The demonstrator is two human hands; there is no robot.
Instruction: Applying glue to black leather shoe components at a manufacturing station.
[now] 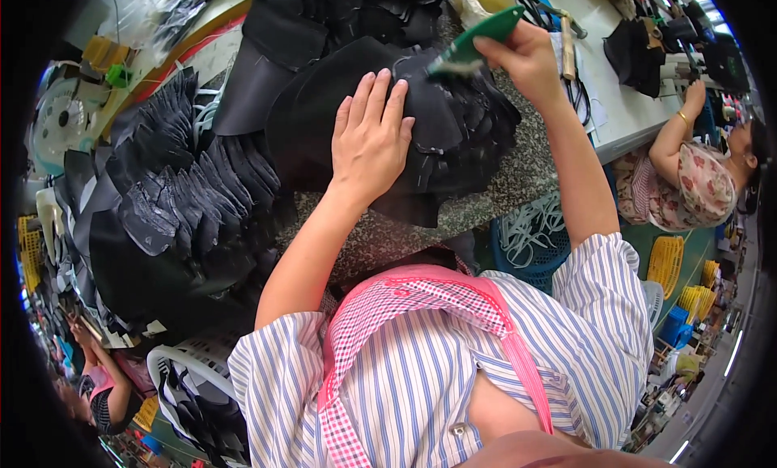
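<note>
My left hand [371, 140] lies flat and open on a spread pile of black leather-like pieces [307, 120], its fingers pointing away from me. In my right hand [526, 59] is a green brush [479, 40], gripped by its upper end. The brush is tilted, and its pale lower edge is at the overlapping cut pieces [469, 112] to the right of my left hand. Whether that edge touches them I cannot tell. These pieces lie fanned in layers on a speckled stone-like tabletop [356, 233].
More black pieces [178, 185] are stacked in rows at the left. A hammer [567, 51] lies on the white table at the right. A blue basket of pale straps [530, 233] stands below the tabletop, and a white basket [186, 371] is at lower left. Co-workers sit on both sides.
</note>
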